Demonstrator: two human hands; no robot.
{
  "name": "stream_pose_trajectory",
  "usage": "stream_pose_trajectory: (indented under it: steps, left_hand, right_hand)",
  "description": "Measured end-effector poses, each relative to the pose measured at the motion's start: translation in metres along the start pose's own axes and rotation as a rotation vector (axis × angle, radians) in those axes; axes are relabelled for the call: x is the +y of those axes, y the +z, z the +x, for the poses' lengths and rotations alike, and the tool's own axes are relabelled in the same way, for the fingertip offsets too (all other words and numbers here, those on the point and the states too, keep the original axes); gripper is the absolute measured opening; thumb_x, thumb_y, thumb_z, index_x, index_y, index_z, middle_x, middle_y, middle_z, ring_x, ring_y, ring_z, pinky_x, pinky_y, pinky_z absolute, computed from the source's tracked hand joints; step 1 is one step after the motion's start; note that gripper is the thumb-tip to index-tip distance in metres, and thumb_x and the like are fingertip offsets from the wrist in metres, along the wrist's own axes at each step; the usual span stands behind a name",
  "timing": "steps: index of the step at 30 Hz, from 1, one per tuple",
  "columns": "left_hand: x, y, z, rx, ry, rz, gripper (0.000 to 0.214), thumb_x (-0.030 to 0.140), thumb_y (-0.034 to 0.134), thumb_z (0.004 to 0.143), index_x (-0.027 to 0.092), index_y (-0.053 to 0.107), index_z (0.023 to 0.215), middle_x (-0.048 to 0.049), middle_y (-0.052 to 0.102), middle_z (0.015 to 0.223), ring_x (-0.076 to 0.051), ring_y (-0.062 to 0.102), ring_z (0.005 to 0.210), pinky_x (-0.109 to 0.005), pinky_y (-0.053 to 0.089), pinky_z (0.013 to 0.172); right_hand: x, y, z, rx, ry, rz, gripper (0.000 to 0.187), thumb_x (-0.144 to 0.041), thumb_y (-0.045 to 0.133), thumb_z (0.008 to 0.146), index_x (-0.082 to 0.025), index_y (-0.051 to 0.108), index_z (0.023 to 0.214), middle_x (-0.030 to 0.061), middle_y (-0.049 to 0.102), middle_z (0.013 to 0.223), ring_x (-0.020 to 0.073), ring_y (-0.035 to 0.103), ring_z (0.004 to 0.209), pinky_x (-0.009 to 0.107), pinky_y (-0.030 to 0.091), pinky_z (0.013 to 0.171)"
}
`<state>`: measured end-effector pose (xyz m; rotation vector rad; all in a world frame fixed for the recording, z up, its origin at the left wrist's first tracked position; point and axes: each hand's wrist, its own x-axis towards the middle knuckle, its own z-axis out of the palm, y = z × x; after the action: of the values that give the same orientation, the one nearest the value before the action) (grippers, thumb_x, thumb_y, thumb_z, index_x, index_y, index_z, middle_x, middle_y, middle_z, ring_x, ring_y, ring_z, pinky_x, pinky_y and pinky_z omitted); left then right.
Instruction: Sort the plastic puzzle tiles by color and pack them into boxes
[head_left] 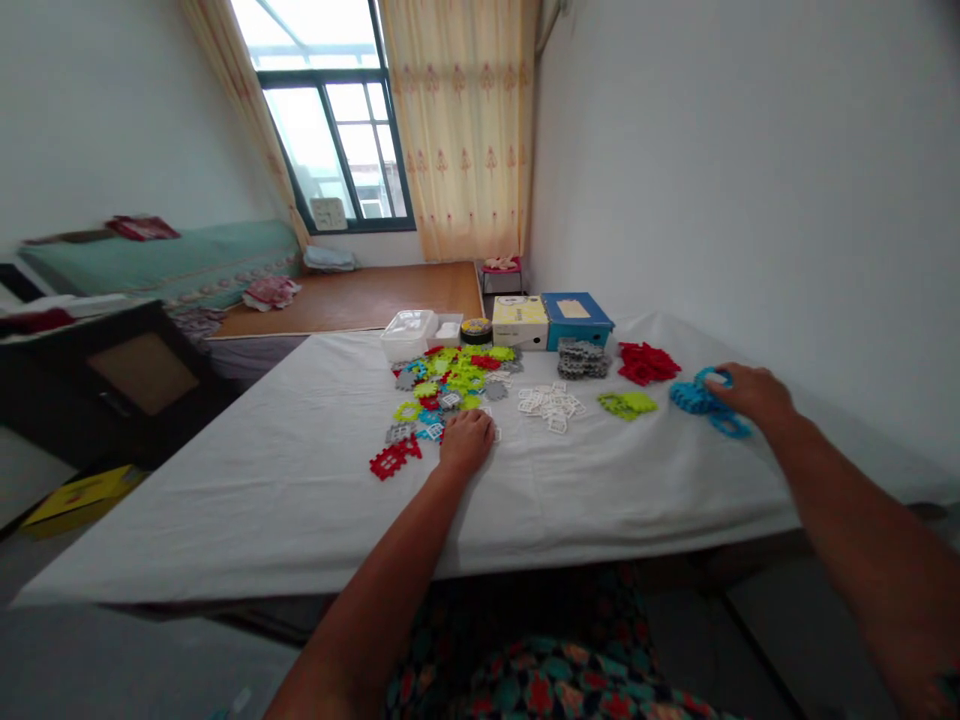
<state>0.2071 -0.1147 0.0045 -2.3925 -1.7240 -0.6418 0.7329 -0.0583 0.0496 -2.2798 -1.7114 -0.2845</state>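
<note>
My right hand pinches a blue ring-shaped plastic building piece at the right of the table. Directly under and beside it lies a pile of blue pieces. My left hand rests at the near edge of a mixed pile of interlocking plastic pieces, in green, red, grey, blue and white. Its fingers are curled down, and whatever is beneath them is hidden. A white piece shows just beside those fingertips. Red pieces lie left of this hand.
Sorted by colour are white pieces, green pieces, red pieces and stacked grey pieces. Along the back stand a clear plastic box, a round black tin, a yellow-and-white box and a blue box. A white cloth covers the table.
</note>
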Motion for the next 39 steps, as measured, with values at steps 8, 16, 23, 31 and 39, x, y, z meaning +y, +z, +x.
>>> stream_pose_trajectory:
  steps: [8,16,23,31,39]
  left_hand:
    - [0.0,0.001,0.0,-0.009,0.014,0.002,0.023,0.028,0.045,0.093,0.022,0.067,0.099,-0.007,0.067,0.107,-0.022,0.058,0.103,-0.037,0.042,0.09]
    - [-0.002,-0.002,-0.001,-0.09,0.211,-0.109,0.028,0.026,0.043,0.093,0.027,0.065,0.111,-0.0022,0.066,0.12,-0.018,0.057,0.113,-0.034,0.042,0.099]
    - [-0.001,-0.003,0.0,-0.084,0.188,-0.126,0.027,0.025,0.043,0.092,0.024,0.067,0.104,-0.0033,0.067,0.118,-0.018,0.058,0.111,-0.034,0.045,0.098]
    - [0.0,-0.004,-0.002,-0.082,0.201,-0.115,0.026,0.03,0.045,0.093,0.025,0.067,0.107,-0.0036,0.066,0.118,-0.019,0.058,0.111,-0.035,0.045,0.098]
    - [0.008,-0.002,0.003,-0.174,0.295,-0.057,0.027,0.025,0.047,0.093,0.023,0.067,0.111,-0.0059,0.066,0.121,-0.019,0.058,0.113,-0.037,0.045,0.102]
  right_hand:
    - [-0.09,0.012,-0.011,0.125,-0.351,0.117,0.043,-0.046,0.046,0.089,-0.017,0.065,0.114,0.0177,0.063,0.122,0.0341,0.052,0.114,0.052,0.043,0.09]
    - [-0.262,0.039,-0.077,-0.14,-0.906,0.237,0.06,-0.056,0.05,0.088,-0.027,0.046,0.14,0.0114,0.042,0.148,0.0312,0.038,0.133,0.052,0.034,0.104]
    - [-0.274,0.056,-0.081,-0.179,-0.888,0.243,0.047,-0.052,0.041,0.094,-0.032,0.051,0.135,0.0063,0.045,0.146,0.0282,0.037,0.134,0.055,0.029,0.105]
    - [-0.259,0.052,-0.08,-0.012,-0.809,0.369,0.043,-0.046,0.041,0.096,-0.026,0.056,0.13,0.0077,0.056,0.136,0.0247,0.043,0.129,0.045,0.031,0.104]
    - [-0.249,0.05,-0.067,0.078,-0.616,0.423,0.04,-0.035,0.031,0.099,-0.021,0.061,0.121,0.0075,0.065,0.122,0.025,0.055,0.109,0.04,0.039,0.09]
